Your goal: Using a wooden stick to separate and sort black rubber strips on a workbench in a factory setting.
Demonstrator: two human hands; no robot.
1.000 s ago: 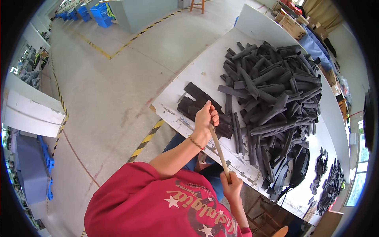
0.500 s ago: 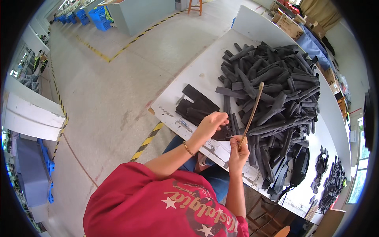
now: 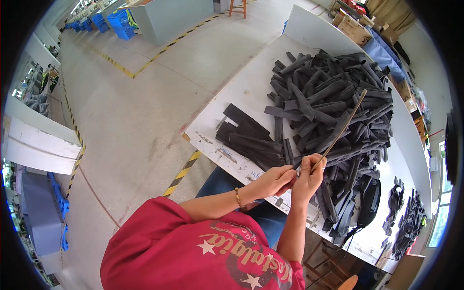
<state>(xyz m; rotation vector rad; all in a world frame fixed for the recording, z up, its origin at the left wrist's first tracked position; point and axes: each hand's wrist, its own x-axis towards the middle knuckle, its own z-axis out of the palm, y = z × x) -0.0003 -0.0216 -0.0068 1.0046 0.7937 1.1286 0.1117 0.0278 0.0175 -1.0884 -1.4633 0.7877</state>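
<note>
A thin stick (image 3: 342,127), smooth-looking, straight and tan-brown, is held in the right hand (image 3: 308,178), its free length aimed toward one o'clock across the front of the dark pile. Its lower end is hidden among the fingers. The right hand is closed around it, knuckles raised, with the forearm brought in almost upright from six o'clock. The left hand (image 3: 279,181) is set just beside it at nine o'clock, fingers curled and drawn together, with its forearm laid in on a slant from eight o'clock; whether anything is pinched there cannot be told. A bracelet (image 3: 237,197) is worn at the left wrist.

Between twelve and one o'clock from the right hand, a big heap of dark tubes (image 3: 328,96) is seen: matte, charcoal-grey, soft-looking, many rolled lengthwise and tangled at every angle. At eleven o'clock from the left hand, flat dark strips (image 3: 246,137) are laid overlapping, roughly lined up. At four o'clock from the right hand, a rounded black object (image 3: 370,203) is spotted, with dark scraps (image 3: 408,227) strewn farther out the same way. All of it is borne by a white table (image 3: 241,89), scuffed and marked along its near edge. Farther off, toward half past ten, blue crates (image 3: 122,24) are seen on the floor.
</note>
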